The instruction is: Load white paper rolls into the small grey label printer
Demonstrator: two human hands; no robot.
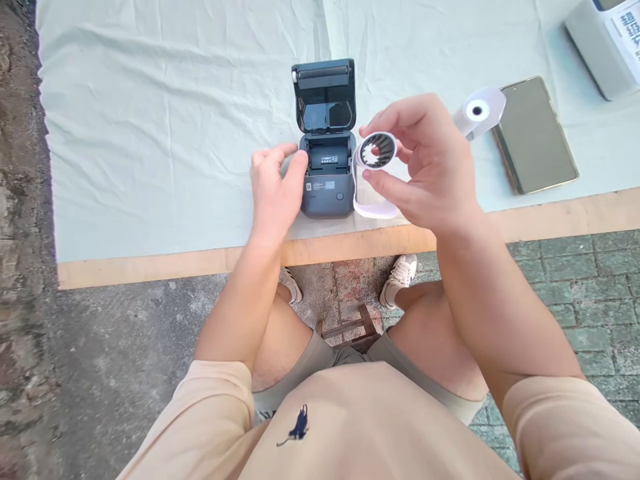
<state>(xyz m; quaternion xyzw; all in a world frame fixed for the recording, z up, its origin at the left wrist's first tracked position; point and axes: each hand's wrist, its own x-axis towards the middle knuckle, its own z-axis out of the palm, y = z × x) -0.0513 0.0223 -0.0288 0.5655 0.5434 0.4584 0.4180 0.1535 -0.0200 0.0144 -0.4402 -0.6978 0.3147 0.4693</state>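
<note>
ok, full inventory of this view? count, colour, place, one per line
open-lidded device: 1, black, near table edge
held roll: 1, white, in right hand, strip trailing
second roll: 1, white, beyond right hand
phone-like slab: 1, grey, right of second roll
box-like object: 1, pale grey, top right, cut off
cloth: 1, pale, on table
table: 1, wood-coloured edge, under cloth
stool-like frame: 1, brown, between legs
paving: greenish, lower right
shirt: 1, beige, bottom
shorts: 1 pair, grey-brown, on legs
shoes: 2, whitish, below table edge
left hand: 1, bare, at device's left side
right hand: 1, bare, around held roll
</note>
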